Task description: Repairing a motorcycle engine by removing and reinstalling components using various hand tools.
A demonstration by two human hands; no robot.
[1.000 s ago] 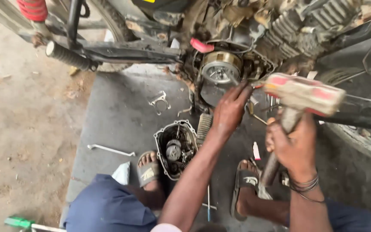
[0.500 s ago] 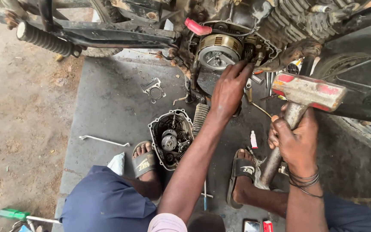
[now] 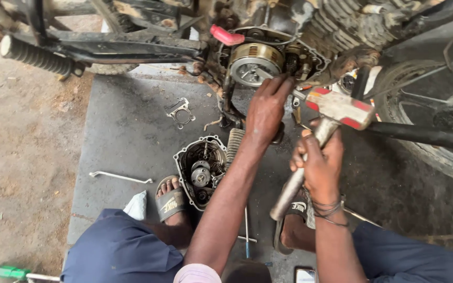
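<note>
Grey ground (image 3: 121,136) lies under an open motorbike engine (image 3: 268,52). Left hand (image 3: 266,112) fingers press together on a small part beside the round clutch (image 3: 252,63). Right hand (image 3: 318,165) fingers wrap tight around a hammer (image 3: 336,107) handle, its head just right of the left fingers. Below them lies an engine cover (image 3: 203,167).

Hammer head: pale grey block hammer head (image 3: 338,107) with red patches
Hammer handle: dull silver metal handle (image 3: 297,175)
Clutch: brass-and-silver round clutch (image 3: 255,62)
Lever: bright pink-red lever (image 3: 226,36)
Mat: dark grey floor mat (image 3: 127,136)
Trousers: navy blue trousers (image 3: 116,249)
</note>
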